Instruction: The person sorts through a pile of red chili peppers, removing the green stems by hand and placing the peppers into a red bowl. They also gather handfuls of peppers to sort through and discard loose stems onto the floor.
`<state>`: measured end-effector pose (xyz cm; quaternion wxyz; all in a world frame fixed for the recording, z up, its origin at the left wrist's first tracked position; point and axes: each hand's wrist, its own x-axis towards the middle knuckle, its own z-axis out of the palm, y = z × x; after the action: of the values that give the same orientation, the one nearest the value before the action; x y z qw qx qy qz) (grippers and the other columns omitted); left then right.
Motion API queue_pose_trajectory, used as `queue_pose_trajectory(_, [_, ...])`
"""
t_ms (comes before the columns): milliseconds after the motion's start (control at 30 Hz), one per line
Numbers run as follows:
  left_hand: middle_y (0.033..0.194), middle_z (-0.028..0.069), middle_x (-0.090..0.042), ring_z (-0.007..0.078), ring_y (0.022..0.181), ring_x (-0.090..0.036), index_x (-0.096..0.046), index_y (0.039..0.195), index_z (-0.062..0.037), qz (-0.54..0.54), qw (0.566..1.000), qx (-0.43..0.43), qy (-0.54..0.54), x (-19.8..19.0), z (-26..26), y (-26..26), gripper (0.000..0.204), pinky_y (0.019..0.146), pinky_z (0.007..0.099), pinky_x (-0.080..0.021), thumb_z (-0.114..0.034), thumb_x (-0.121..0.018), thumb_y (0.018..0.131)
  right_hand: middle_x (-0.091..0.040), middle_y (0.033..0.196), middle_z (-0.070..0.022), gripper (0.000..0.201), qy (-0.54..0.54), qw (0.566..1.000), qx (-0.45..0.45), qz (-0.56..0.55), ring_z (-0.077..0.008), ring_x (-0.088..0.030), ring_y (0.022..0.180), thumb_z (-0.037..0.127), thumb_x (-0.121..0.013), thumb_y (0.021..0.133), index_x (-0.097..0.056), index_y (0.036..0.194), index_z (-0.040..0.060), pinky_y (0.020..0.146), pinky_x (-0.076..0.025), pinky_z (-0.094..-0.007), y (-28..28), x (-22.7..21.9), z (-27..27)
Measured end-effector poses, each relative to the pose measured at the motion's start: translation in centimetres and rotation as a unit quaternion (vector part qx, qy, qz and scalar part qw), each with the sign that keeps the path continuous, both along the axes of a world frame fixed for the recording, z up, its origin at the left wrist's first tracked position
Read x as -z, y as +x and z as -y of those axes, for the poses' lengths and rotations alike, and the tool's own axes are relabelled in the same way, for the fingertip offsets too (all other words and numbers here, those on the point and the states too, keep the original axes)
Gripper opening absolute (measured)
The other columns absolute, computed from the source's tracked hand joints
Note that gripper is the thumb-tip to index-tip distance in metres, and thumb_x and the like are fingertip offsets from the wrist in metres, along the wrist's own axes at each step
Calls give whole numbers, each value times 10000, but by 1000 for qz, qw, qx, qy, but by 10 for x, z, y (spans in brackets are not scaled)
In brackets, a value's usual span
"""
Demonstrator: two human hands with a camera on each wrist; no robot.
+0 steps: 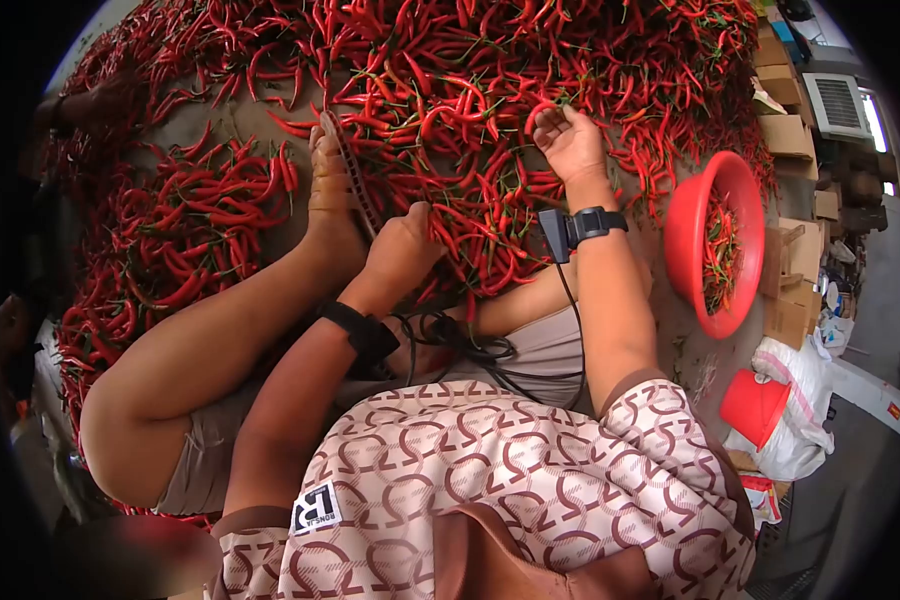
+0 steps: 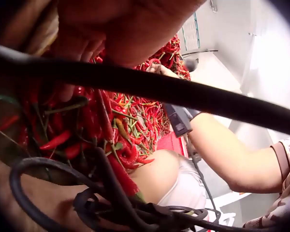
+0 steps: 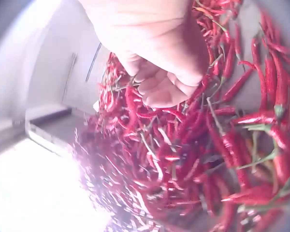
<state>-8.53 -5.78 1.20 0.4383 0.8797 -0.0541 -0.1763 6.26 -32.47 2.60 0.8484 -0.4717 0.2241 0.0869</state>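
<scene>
Red chillies (image 1: 450, 110) cover the floor ahead. The right hand (image 1: 568, 140) reaches deepest, its curled fingers (image 3: 157, 89) closing on stems right beneath. The left hand (image 1: 402, 250) clutches chillies near the pile's close edge. Basin (image 1: 690, 240) sits rightward.

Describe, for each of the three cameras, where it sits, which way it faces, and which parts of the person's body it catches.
Head: looks down over the patterned shirt at the heap of long red chillies; both arms, legs.
Left wrist: beneath the left hand, looking across black cables; thigh.
Right wrist: under the right hand, curled fingers over the chillies.
Shared: head and left-wrist views both show the right forearm's black strap.
</scene>
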Motion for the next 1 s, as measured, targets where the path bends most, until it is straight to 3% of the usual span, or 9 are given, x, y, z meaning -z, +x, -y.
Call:
queue_pose_trajectory(200, [797,142,-668,165,591,-656,-527,1186,40,-190,969,-60,-147,-32,-5,10,449,434,300,-523,-108,-693,796,-673,874,-76,129,0,994,-106,22,-184,-669,748,72,-570,882,-595,1007,62,556,-532,-262,-21,-3,3])
queue_pose_trajectory(300, [804,142,-666,184,591,-657,-513,1227,25,-213,963,-66,-153,-25,-7,12,471,445,306,-530,-112,-682,810,-678,838,-62,139,-151,969,-196,3,-132,-655,660,88,-601,862,-584,996,57,516,-504,-239,-37,-9,-15])
queue_pose_trajectory(367, [802,135,-662,191,581,-654,-497,1250,30,-237,952,-65,-182,-26,-10,12,478,434,302,-523,-107,-666,825,-674,778,-43,123,-291,912,-286,-39,-107,-632,624,144,-661,829,-630,901,48,496,-481,-227,-42,-2,-22])
queue_pose_trajectory(433, [798,132,-658,197,573,-651,-482,1266,39,-252,942,-66,-213,-28,-12,12,481,424,301,-517,-101,-651,838,-674,758,-43,133,-369,892,-255,-47,-92,-629,628,139,-663,819,-645,897,33,513,-483,-239,-40,11,-31])
queue_pose_trajectory(533, [791,132,-654,204,563,-648,-468,1272,60,-253,931,-71,-253,-28,-15,11,474,414,300,-510,-88,-632,853,-693,803,-100,235,-528,822,-211,-16,-178,-668,671,184,-715,770,-649,910,7,571,-516,-326,-30,29,-38])
queue_pose_trajectory(633, [789,138,-653,205,557,-646,-471,1263,73,-248,928,-71,-270,-24,-16,12,458,409,298,-507,-78,-622,858,-691,847,-169,349,-687,698,-201,5,-302,-679,769,259,-767,706,-648,907,-1,655,-521,-411,-20,50,-49])
queue_pose_trajectory(667, [790,141,-653,206,556,-647,-473,1261,73,-247,927,-72,-274,-24,-16,12,455,408,297,-507,-77,-622,858,-680,862,-203,402,-720,665,-199,-12,-381,-652,853,318,-789,670,-654,891,10,701,-505,-458,-27,19,-69])
queue_pose_trajectory(800, [799,132,-659,182,568,-633,-454,1247,79,-247,932,-55,-261,-27,-15,13,446,426,286,-505,-104,-615,874,-672,782,-183,353,-667,708,-234,3,-312,-662,746,275,-771,709,-645,884,-4,635,-486,-434,-13,43,-60])
queue_pose_trajectory(1000, [784,139,-659,186,560,-635,-458,1241,81,-236,923,-57,-298,-21,-19,11,433,420,285,-501,-106,-607,880,-655,808,-36,107,-294,939,-177,-13,-108,-621,631,106,-625,845,-622,923,34,478,-446,-225,-20,32,-35])
